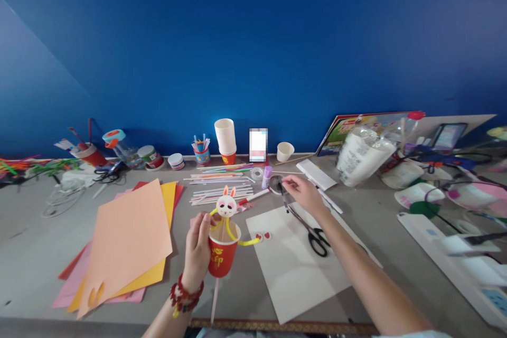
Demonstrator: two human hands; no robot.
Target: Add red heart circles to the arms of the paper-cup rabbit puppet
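My left hand (198, 240) is closed around a red paper cup (222, 259) with yellow writing. A white rabbit face (226, 206) with pink ears rises above the cup's rim on a stick. Bent yellow pipe cleaners (249, 242) stick out at its sides, and a pale straw (215, 301) hangs below the cup. My right hand (299, 190) reaches over the desk, fingertips drawn together beside a black pen (285, 204) and a tape roll (276, 185); what they pinch, if anything, is unclear. Scissors (317, 240) and two red-heart cutouts (263, 236) lie on white paper (301, 280).
Coloured paper sheets (130, 232) are piled at left. Straws (222, 179), a purple glue stick (266, 177) and a red marker (253, 197) lie mid-desk. Stacked cups (225, 137) and a phone (258, 145) stand by the blue wall. A power strip (439, 261) sits at right.
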